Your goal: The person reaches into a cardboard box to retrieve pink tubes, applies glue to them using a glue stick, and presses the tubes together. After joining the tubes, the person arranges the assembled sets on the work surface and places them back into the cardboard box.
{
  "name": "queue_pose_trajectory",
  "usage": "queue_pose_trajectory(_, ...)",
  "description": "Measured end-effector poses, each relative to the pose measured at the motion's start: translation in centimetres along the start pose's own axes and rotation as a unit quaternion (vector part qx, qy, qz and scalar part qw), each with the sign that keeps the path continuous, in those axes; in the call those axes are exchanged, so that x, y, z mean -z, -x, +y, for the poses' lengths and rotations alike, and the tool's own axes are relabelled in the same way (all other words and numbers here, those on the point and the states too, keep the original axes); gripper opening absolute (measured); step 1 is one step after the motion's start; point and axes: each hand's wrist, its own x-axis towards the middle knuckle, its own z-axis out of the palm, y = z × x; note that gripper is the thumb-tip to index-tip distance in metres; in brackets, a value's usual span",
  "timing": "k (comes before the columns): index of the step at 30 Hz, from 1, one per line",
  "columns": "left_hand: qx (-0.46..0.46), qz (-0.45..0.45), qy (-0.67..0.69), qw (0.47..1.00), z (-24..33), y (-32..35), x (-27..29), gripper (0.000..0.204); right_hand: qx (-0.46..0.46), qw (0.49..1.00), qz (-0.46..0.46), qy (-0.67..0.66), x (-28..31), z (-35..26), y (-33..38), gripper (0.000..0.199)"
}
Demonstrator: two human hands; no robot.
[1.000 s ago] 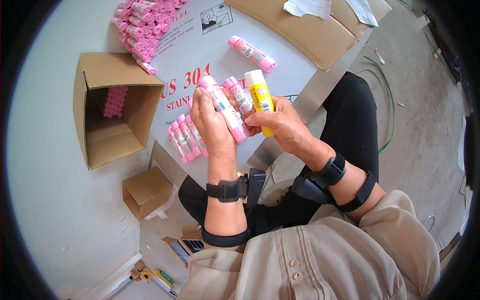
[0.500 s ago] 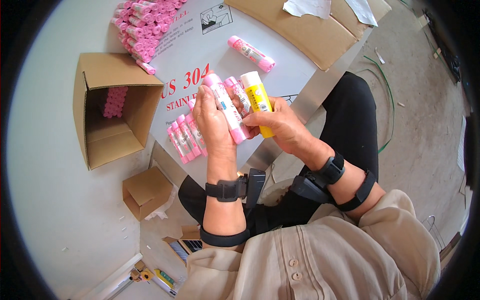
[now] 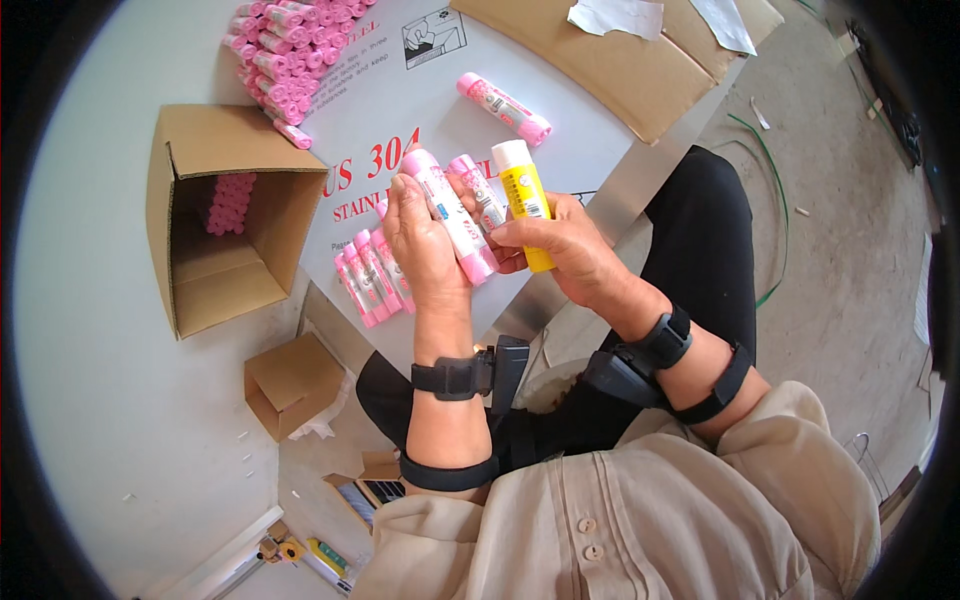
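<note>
My left hand [image 3: 428,245] is wrapped round a pink and silver glue stick [image 3: 450,215], which lies tilted across the palm. Between thumb and fingers, my right hand [image 3: 570,245] grips a yellow glue stick [image 3: 525,200] with a white cap, its capped end pointing up. Behind and between the two sticks shows a second pink glue stick [image 3: 478,188]; which hand's fingers bear it is hard to make out. Just left of my left wrist, several pink glue sticks [image 3: 367,275] lie side by side on the table. A single pink glue stick [image 3: 503,108] rests farther off.
A big heap of pink glue sticks [image 3: 285,60] sits at the far left of the printed table [image 3: 440,90]. An open cardboard box [image 3: 235,275] holds more pink sticks. Lower left stands a smaller box [image 3: 293,385]. Flattened cardboard [image 3: 610,65] with torn paper covers the far right.
The yellow glue stick has shifted slightly right and up with my right hand. My left hand and its pink stick stay almost where they were.
</note>
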Motion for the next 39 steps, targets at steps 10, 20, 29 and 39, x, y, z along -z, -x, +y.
queue_pose_trajectory(10, -0.001, 0.035, 0.05, 0.998, -0.4, 0.1, 0.7, 0.037, 0.04, 0.996, -0.008, 0.08, -0.1, 1.0, -0.2, 0.036)
queue_pose_trajectory(20, 0.009, 0.007, 0.015, 1.0, -0.3, 0.6, 0.0, 0.037, 0.03, 0.998, 0.011, 0.048, -0.2, 0.6, -0.2, 0.032)
queue_pose_trajectory(29, -0.003, 0.038, -0.072, 0.997, -0.1, 1.2, -0.8, 0.036, 0.059, 0.99, 0.0, 0.125, -0.4, 0.4, -0.1, 0.036)
queue_pose_trajectory(39, -0.025, 0.084, -0.012, 0.996, 1.4, -3.7, 2.9, 0.029, 0.146, 0.953, 0.127, 0.235, 2.5, -2.3, -1.3, 0.026)
